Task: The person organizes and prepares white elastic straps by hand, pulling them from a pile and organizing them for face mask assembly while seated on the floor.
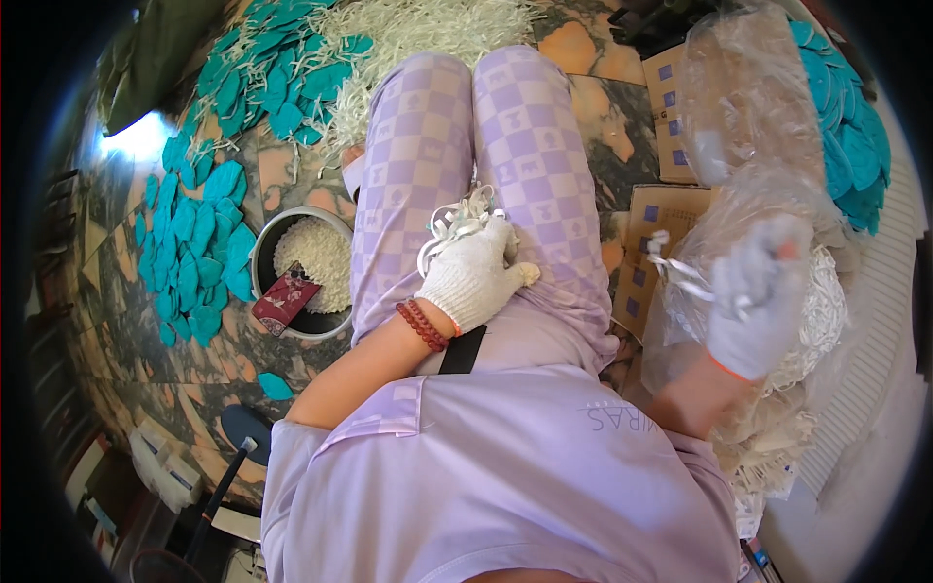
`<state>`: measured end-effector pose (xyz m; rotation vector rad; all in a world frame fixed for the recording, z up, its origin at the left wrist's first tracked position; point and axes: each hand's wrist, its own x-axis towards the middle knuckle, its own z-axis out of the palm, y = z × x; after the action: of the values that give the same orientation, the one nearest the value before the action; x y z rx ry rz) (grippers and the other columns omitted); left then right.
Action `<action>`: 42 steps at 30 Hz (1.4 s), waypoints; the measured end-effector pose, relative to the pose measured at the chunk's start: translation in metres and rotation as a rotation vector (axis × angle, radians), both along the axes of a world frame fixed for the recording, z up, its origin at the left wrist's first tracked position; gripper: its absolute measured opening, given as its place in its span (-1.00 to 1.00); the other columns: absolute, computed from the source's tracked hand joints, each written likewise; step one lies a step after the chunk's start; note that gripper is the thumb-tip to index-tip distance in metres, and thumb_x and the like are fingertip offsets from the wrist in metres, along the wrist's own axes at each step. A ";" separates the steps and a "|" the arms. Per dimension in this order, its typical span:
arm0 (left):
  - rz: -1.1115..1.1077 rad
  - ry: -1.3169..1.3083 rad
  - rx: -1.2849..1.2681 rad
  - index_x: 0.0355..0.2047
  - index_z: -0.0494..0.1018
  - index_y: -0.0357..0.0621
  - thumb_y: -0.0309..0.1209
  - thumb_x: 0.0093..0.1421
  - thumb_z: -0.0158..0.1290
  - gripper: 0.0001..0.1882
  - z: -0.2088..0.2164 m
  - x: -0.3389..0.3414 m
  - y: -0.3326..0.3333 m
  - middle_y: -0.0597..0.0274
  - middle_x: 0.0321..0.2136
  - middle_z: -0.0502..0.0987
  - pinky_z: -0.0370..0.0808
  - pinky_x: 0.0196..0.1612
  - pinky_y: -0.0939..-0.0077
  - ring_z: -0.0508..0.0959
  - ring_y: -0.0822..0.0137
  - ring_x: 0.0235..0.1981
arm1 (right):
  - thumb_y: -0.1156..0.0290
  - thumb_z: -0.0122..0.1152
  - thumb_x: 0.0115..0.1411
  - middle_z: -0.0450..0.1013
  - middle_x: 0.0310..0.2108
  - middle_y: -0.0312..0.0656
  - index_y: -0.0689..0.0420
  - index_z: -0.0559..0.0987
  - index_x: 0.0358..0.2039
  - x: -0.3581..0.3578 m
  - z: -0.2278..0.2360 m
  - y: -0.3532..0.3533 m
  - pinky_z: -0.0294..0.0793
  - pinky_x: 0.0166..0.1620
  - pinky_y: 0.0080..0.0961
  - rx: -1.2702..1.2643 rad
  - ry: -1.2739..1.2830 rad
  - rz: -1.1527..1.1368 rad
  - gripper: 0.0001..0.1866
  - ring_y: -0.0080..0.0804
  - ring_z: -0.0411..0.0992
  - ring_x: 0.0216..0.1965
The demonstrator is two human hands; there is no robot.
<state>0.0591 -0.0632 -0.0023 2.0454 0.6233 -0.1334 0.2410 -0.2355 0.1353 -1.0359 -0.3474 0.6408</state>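
Note:
On my lap lies my left hand [476, 272], in a white knitted glove. Its fingers curl round a small bunch of thin white straps [455, 225], whose loops stick out past the fingertips; the thumb points to the right. My right hand [758, 291], also gloved, is raised at the right and somewhat blurred. Its fingers are bent over a few white straps [685, 279], which trail out to its left. Beneath and behind it sits a clear plastic bag [671, 301], with a tangle of white straps [824, 306] beside the hand.
Flat teal leaf-shaped pieces [194, 253] are heaped on the marbled floor at the left, more [850, 136] at the far right. A round pot [260, 262] holds white pellets and a dark red packet [285, 303]. Loose white strips [418, 34] and cardboard boxes [671, 209] surround my legs.

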 end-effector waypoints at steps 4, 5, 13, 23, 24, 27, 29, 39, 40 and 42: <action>-0.010 0.003 0.027 -0.34 0.44 -0.14 -0.25 0.11 0.20 -0.74 -0.010 -0.004 0.001 0.10 -0.47 0.55 0.45 -0.28 0.17 0.55 0.02 -0.37 | 0.30 0.04 0.31 0.08 -0.69 -0.48 0.13 0.37 -0.26 -0.013 -0.035 0.027 0.03 -0.69 -0.72 -0.099 0.097 0.073 -0.83 -0.72 0.02 -0.75; -0.060 0.032 0.094 -0.34 0.44 -0.14 -0.25 0.09 0.22 -0.73 -0.011 -0.003 0.001 0.09 -0.47 0.55 0.45 -0.26 0.16 0.56 0.02 -0.36 | 0.18 0.13 0.33 0.05 -0.69 -0.50 0.12 0.36 -0.25 -0.015 -0.039 0.031 0.03 -0.69 -0.72 -0.111 0.123 0.106 -0.72 -0.75 0.00 -0.74; 0.063 0.053 0.225 -0.36 0.45 -0.15 -0.26 0.11 0.16 -0.76 0.002 -0.009 -0.002 0.05 -0.45 0.57 0.48 -0.28 0.09 0.59 0.00 -0.36 | 0.54 0.07 0.18 0.40 -0.57 -0.31 0.13 0.51 -0.26 -0.034 -0.049 0.058 0.31 -0.54 -0.65 -0.764 -0.461 0.125 -0.88 -0.62 0.33 -0.59; -0.104 0.043 0.122 -0.29 0.44 -0.17 -0.29 0.21 0.00 -0.80 0.004 -0.020 0.016 0.03 -0.47 0.56 0.50 -0.40 0.19 0.60 0.04 -0.44 | 0.42 0.30 0.12 0.52 -0.49 -0.08 0.10 0.59 -0.23 -0.053 -0.102 0.083 0.48 -0.35 -0.43 -0.816 -0.949 0.251 -0.81 -0.28 0.53 -0.46; -0.042 -0.107 -0.074 -0.26 0.43 -0.17 -0.29 0.25 -0.04 -0.79 0.003 -0.026 0.021 0.11 -0.47 0.56 0.48 -0.44 0.29 0.59 0.12 -0.48 | 0.42 0.30 0.12 0.52 -0.49 -0.08 0.10 0.59 -0.23 -0.051 -0.102 0.083 0.48 -0.35 -0.43 -0.814 -0.947 0.253 -0.81 -0.28 0.53 -0.46; 0.240 -0.181 -0.836 -0.15 0.40 -0.15 -0.29 0.29 -0.07 -0.77 0.008 -0.041 0.029 0.31 -0.41 0.49 0.36 -0.52 0.56 0.49 0.41 -0.54 | 0.43 0.30 0.11 0.51 -0.49 -0.14 0.12 0.59 -0.15 -0.046 -0.089 0.081 0.47 -0.34 -0.46 -0.698 -0.555 0.411 -0.74 -0.41 0.51 -0.43; 0.286 -0.244 -1.159 -0.07 0.35 -0.13 -0.26 0.29 -0.04 -0.72 0.013 -0.042 0.032 0.40 -0.36 0.43 0.24 -0.55 0.73 0.39 0.59 -0.55 | 0.42 0.31 0.10 0.50 -0.47 -0.18 0.14 0.59 -0.09 -0.047 -0.071 0.081 0.47 -0.30 -0.52 -0.696 -0.095 0.657 -0.68 -0.51 0.48 -0.39; 0.294 -0.304 -1.294 -0.05 0.33 -0.16 -0.32 0.21 0.07 -0.65 -0.008 -0.048 0.036 0.26 -0.36 0.45 0.23 -0.57 0.72 0.42 0.51 -0.55 | 0.48 0.28 0.14 0.57 -0.35 -0.03 0.18 0.62 -0.19 -0.066 -0.066 0.077 0.51 -0.30 -0.50 -0.695 -0.716 0.594 -0.80 -0.35 0.56 -0.40; 0.280 -0.292 -1.159 -0.08 0.36 -0.17 -0.33 0.21 0.07 -0.69 -0.031 -0.053 0.033 0.24 -0.36 0.45 0.22 -0.58 0.70 0.40 0.50 -0.56 | 0.48 0.28 0.14 0.57 -0.35 -0.03 0.18 0.62 -0.19 -0.068 -0.065 0.077 0.51 -0.30 -0.50 -0.695 -0.718 0.596 -0.80 -0.35 0.56 -0.40; 0.265 -0.284 -1.027 -0.12 0.39 -0.17 -0.34 0.21 0.06 -0.73 -0.041 -0.051 0.030 0.23 -0.37 0.45 0.20 -0.58 0.69 0.39 0.50 -0.57 | 0.58 0.20 0.11 0.56 -0.43 -0.08 0.23 0.62 -0.24 -0.073 -0.061 0.079 0.46 -0.32 -0.56 -0.691 -0.568 0.494 -0.82 -0.50 0.49 -0.44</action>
<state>0.0078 -0.0327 -0.0428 0.9583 0.4873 0.0042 0.1683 -0.1567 0.0738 -1.8273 -0.9397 0.9335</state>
